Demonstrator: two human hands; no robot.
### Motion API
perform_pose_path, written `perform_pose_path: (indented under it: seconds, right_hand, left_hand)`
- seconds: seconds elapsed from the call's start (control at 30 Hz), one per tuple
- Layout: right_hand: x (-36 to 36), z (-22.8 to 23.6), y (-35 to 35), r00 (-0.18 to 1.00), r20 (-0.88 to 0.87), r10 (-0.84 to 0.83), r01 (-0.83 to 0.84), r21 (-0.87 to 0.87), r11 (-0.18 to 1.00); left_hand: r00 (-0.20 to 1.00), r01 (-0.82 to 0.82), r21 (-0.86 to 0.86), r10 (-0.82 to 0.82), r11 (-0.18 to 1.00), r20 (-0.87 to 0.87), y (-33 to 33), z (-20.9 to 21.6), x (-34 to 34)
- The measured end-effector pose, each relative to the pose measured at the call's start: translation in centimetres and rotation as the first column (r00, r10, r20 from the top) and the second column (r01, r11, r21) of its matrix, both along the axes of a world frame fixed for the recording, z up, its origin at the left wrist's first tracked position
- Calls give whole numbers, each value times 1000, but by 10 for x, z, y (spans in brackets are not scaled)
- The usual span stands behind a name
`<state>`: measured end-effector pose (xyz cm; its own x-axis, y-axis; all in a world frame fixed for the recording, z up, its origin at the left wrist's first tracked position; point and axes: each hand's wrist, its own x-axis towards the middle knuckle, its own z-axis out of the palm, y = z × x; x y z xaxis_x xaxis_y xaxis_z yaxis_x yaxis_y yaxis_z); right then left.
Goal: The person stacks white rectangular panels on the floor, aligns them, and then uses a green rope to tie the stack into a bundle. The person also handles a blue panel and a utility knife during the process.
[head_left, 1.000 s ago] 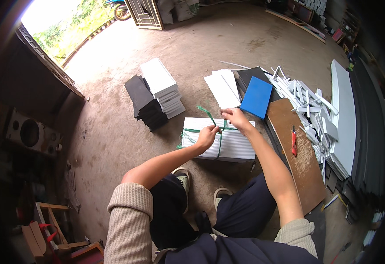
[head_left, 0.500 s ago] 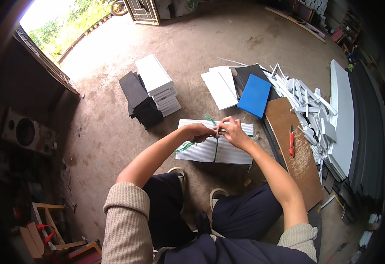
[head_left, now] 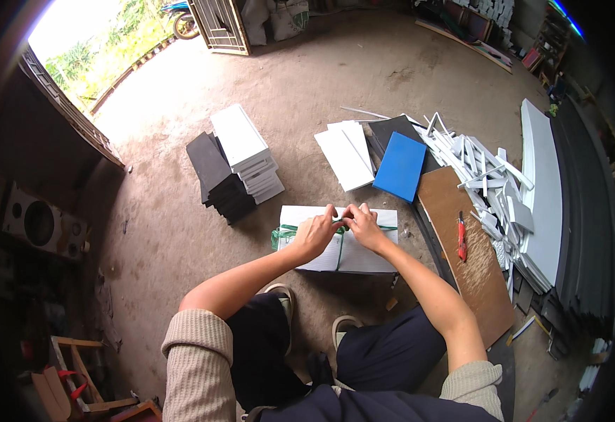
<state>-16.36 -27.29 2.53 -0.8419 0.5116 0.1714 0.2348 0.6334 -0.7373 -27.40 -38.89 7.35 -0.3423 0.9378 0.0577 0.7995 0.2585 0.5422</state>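
A bundle of white ribbed sheets (head_left: pixel 307 261) rests on the floor in front of my feet. Green string (head_left: pixel 340 254) runs round it both lengthwise and across, and a loose tangle of green string (head_left: pixel 283 233) lies at its left end. Over the middle of the bundle, where the strands cross, my left hand (head_left: pixel 314 232) pinches the green string. Close beside it, my right hand (head_left: pixel 362 225) also has its fingertips closed on the string. The knot itself is mostly hidden by my fingers.
Beyond the bundle stand stacks of black sheets (head_left: pixel 212 172) and white sheets (head_left: pixel 241 137). Right of them lie white panels (head_left: pixel 346 155) and a blue panel (head_left: pixel 400 165). A red cutter (head_left: pixel 461 239) lies on a brown board (head_left: pixel 455 197), beside a heap of white offcuts (head_left: pixel 494 176).
My hands have drawn level with each other, the left turning so its back faces up. The bundle sits lower in the picture, as does the whole scene.
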Motion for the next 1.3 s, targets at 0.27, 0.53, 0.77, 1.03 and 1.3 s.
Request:
perform_pose_path:
  seconds: [0.27, 0.53, 0.77, 1.03, 1.3]
  right_hand:
    - [4, 7, -3, 998, -45, -50, 56, 138, 989]
    - [8, 7, 5, 995, 82, -60, 92, -479, 873]
    - [13, 8, -7, 981, 173, -91, 82, 61, 995]
    - [24, 22, -7, 987, -17, -160, 152, -238, 959]
    - [11, 25, -26, 915, -350, -202, -153, -764, 627]
  left_hand:
    - [969, -38, 117, 8, 992, 248, -7, -15, -2]
    - [357, -261, -186, 274, 947, 893, 9, -17, 4]
    - [834, -128, -94, 158, 987, 529, 13, -32, -9]
    - [910, -218, -76, 231, 973, 343, 22, -33, -3]
    - [800, -569, 134, 510, 811, 315, 27, -24, 13]
